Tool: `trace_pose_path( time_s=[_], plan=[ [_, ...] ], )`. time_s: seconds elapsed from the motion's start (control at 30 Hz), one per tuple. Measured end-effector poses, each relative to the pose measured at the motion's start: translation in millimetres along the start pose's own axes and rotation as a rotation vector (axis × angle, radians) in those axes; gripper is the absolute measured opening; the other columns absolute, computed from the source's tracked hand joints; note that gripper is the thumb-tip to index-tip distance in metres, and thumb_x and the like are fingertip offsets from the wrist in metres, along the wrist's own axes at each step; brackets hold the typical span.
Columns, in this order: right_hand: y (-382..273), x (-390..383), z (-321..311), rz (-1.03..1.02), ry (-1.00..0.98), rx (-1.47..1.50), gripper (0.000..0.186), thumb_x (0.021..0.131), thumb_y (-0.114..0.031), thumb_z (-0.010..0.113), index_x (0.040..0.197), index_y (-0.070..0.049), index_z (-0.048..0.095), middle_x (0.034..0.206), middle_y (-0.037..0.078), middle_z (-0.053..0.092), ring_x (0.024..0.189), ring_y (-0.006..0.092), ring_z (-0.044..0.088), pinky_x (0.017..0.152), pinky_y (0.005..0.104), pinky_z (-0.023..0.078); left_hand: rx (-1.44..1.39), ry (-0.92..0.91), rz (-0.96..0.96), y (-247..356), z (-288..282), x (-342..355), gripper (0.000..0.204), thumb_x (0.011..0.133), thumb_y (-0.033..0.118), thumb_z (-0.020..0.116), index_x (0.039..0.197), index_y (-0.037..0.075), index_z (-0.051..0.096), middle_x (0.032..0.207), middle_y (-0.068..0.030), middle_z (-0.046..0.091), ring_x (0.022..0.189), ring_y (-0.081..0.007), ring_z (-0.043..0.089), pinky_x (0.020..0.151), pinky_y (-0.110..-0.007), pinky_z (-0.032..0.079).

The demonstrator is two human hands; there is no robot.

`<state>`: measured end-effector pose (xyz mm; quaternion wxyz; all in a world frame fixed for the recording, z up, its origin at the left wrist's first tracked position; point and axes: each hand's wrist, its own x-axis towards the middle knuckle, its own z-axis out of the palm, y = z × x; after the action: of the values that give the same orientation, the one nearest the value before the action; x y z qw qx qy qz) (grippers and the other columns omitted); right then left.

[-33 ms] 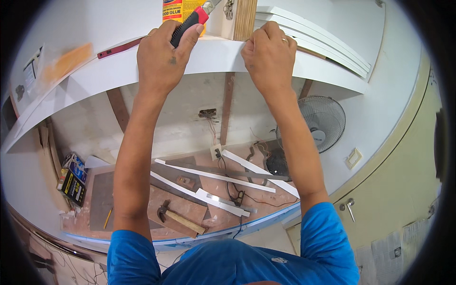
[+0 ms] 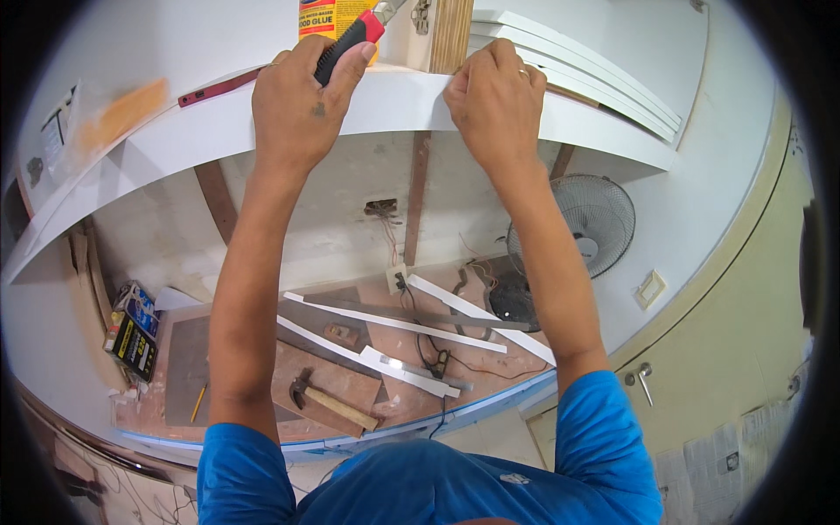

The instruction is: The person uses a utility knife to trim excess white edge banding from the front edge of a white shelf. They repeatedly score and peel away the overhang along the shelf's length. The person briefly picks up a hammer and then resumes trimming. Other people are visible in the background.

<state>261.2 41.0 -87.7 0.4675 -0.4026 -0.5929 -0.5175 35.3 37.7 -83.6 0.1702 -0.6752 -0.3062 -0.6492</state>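
Observation:
My left hand [image 2: 299, 118] is closed around a utility knife [image 2: 347, 48] with a black and red handle; its metal end points up and to the right. That hand rests at the top of the curved white front edge [image 2: 394, 103] of a shelf. My right hand [image 2: 497, 109] is closed on the same edge, farther right, with curled fingers over its top; the fingertips are partly hidden. Behind the knife stands a yellow glue container [image 2: 315, 19]. A dark red bar [image 2: 219, 87] lies on the shelf beside my left hand.
A wooden upright [image 2: 451, 35] and stacked white panels [image 2: 586, 77] stand behind my right hand. Below are a hammer [image 2: 337, 407], white strips [image 2: 402, 322], a pencil [image 2: 199, 403], cables and boxes [image 2: 136, 337]. A fan [image 2: 595, 223] stands right, near a door [image 2: 700, 350].

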Motion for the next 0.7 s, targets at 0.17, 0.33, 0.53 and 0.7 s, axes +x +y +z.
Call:
trace_pose_path(
  time_s=[0.17,0.33,0.53,0.7],
  plan=[
    [41,4,1,0.057,-0.007,-0.069,0.021,0.086,-0.018,0.065,0.088,0.002,0.067,0.098,0.017,0.063,0.085,0.0349,0.065,0.084,0.0510,0.049,0.035,0.044,0.067,-8,4,1,0.057,0.097,0.057,0.071,0.094,0.000,0.072,0.067,-0.0140,0.065,0.062,-0.0281,0.062,0.059,-0.042,0.049],
    [60,-6,-35,0.490,-0.173,0.376,0.020,0.090,-0.016,0.064,0.096,0.003,0.066,0.105,0.022,0.065,0.087,0.0385,0.065,0.079,0.0518,0.052,0.053,0.054,0.079,-8,2,1,0.056,0.097,0.055,0.072,0.094,-0.001,0.072,0.066,-0.0145,0.065,0.062,-0.0286,0.063,0.058,-0.042,0.050],
    [28,-19,-20,-0.026,-0.083,0.530,0.046,0.086,0.003,0.069,0.130,-0.009,0.067,0.126,0.016,0.065,0.109,0.0366,0.064,0.090,0.0445,0.053,0.055,-0.019,0.015,-3,2,0,0.051,0.100,0.051,0.069,0.095,0.000,0.070,0.076,-0.0158,0.067,0.070,-0.0273,0.063,0.066,-0.041,0.050],
    [22,-31,-3,-0.094,-0.043,0.369,0.040,0.086,0.005,0.066,0.124,-0.007,0.071,0.122,0.014,0.066,0.109,0.0351,0.065,0.093,0.0448,0.053,0.042,0.081,0.114,-8,3,0,0.052,0.097,0.051,0.074,0.092,0.000,0.072,0.064,-0.0156,0.065,0.060,-0.0294,0.063,0.057,-0.043,0.049]
  ],
)
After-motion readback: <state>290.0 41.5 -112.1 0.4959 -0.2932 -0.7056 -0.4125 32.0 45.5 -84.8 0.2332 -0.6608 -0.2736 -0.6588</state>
